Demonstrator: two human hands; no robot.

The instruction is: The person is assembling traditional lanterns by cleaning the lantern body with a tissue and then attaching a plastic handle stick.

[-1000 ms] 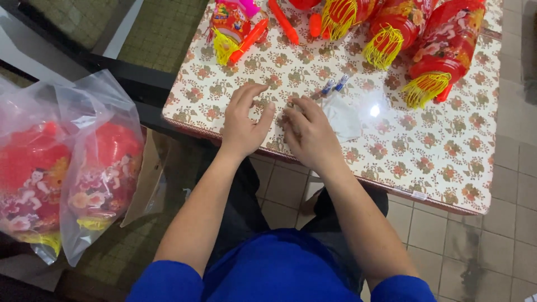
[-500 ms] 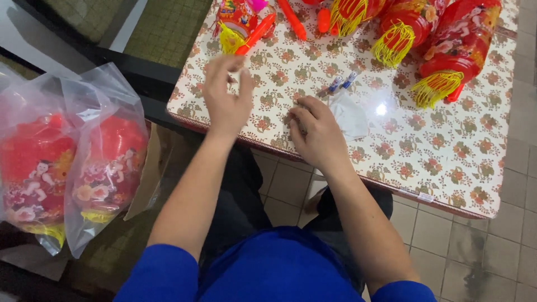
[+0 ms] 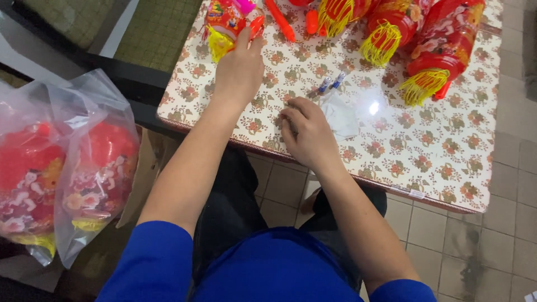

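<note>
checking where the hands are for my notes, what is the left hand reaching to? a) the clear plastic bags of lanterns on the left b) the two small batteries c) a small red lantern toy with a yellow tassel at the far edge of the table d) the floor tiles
c: the left hand stretches across the floral table with its fingertips at the small red lantern toy, while the right hand rests near the table's front edge.

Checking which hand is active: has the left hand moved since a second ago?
Yes. The left hand has gone up the flowered tablecloth, away from the right hand, to the small lantern.
</note>
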